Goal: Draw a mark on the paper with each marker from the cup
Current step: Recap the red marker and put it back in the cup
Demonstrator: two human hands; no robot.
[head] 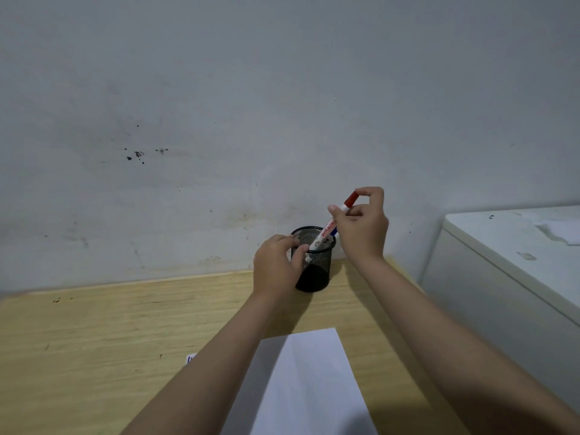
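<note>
A black mesh cup [317, 271] stands on the wooden table near the wall. My left hand [276, 268] wraps around the cup's left side. My right hand [364, 227] pinches a white marker with a red cap [329, 229] near its capped end; the marker is tilted, and its lower end is inside the cup's mouth. A bit of blue from another marker [334, 231] shows at the cup's rim behind it. A blank white sheet of paper [310, 384] lies on the table in front of me, partly under my left forearm.
The table [110, 334] meets a scuffed grey wall [219, 120] just behind the cup. A white cabinet [514, 255] stands to the right of the table. A small white card [190, 359] peeks out beside my left forearm.
</note>
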